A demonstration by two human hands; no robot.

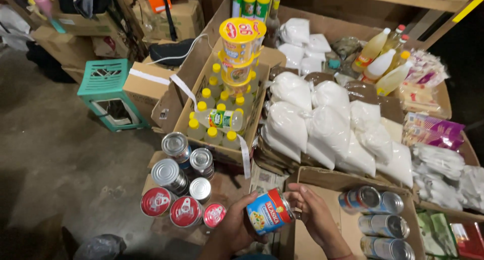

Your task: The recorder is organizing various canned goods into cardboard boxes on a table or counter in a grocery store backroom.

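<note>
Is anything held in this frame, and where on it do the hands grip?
A blue-labelled tin can, tipped on its side, is held by both hands: the left hand cups its lower side and base, the right hand grips its silver top end.

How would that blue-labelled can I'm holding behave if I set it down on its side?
The blue-labelled can looks like a rigid metal cylinder, so on its side it would probably roll. Both the left hand and right hand grip it, hinting it's fairly heavy. The glossy label may be slippery.
</note>
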